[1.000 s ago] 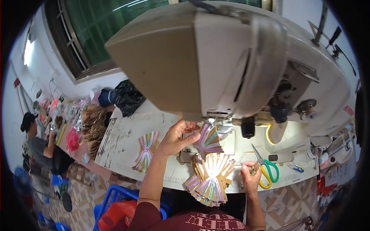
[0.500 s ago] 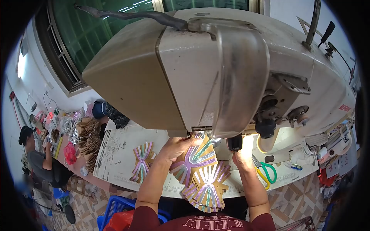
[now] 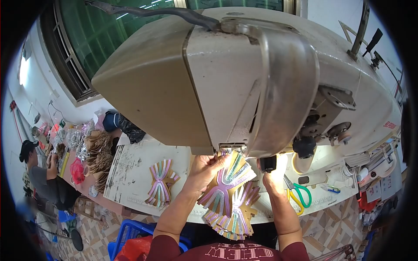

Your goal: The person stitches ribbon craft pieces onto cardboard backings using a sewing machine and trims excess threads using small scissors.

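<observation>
Across the upper view looms a big cream-and-tan sewing machine, its front end overhanging a white table. At the table's near edge sits a fanned stack of brown pieces with shiny lilac, silver and green stripes. One such striped piece, narrow at the waist and flared at both ends, overlaps the top of that stack, its upper end close to the machine's front. A second ago it lay mostly under the machine; now it is drawn nearer the person and turned more lengthwise, so it appears to be getting shifted by hand rather than stitched. A loose piece lies apart on the left. The left hand is closed in a pinch, thumb on top, on the striped piece's upper left edge. The right hand has risen from beside green-and-yellow scissors to the machine; a black knob and glare hide its fingers, so how far open they are, or what they hold, cannot be told.
</observation>
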{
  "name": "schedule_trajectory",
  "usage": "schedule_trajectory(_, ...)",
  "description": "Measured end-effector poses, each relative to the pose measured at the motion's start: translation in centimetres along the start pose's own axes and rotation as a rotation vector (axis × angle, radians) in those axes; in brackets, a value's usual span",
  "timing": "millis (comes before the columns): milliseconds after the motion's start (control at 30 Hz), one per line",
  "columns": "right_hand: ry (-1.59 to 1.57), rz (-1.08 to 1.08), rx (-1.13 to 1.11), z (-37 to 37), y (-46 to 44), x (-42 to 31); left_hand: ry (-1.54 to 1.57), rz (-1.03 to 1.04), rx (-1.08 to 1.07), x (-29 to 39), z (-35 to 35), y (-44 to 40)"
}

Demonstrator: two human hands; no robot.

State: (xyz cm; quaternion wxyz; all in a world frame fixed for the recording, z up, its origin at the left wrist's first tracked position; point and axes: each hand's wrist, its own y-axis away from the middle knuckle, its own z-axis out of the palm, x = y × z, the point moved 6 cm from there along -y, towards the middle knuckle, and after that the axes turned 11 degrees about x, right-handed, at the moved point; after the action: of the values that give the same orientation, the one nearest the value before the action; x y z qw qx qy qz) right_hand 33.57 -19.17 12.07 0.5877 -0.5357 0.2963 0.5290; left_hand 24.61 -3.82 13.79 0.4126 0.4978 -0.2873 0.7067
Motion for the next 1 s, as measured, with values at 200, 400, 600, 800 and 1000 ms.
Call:
schedule_trajectory(200, -0.282, 0.480, -0.184, 0.8, 2.4, -0.1, -0.026, 0.070, 0.074, -0.1, 0.1, 0.6)
schedule_trajectory(400, -0.191, 0.497, -0.136, 1.0, 3.2, -0.1, -0.038, 0.117, 0.192, -0.9, -0.2, 1.2)
schedule_trajectory(600, -0.317, 0.563, -0.095, 1.1, 3.1, -0.1, -0.063, 0.154, 0.222, -1.2, -0.2, 0.9)
schedule_trajectory(800, -0.275, 0.524, -0.090, 0.9, 3.2, -0.3, -0.111, 0.152, 0.074, -2.1, -1.1, 0.8)
schedule_trajectory(1000, -0.268, 0.525, -0.155, 0.5, 3.3, -0.7, -0.108, -0.030, -0.071, -2.7, -0.6, 3.5)
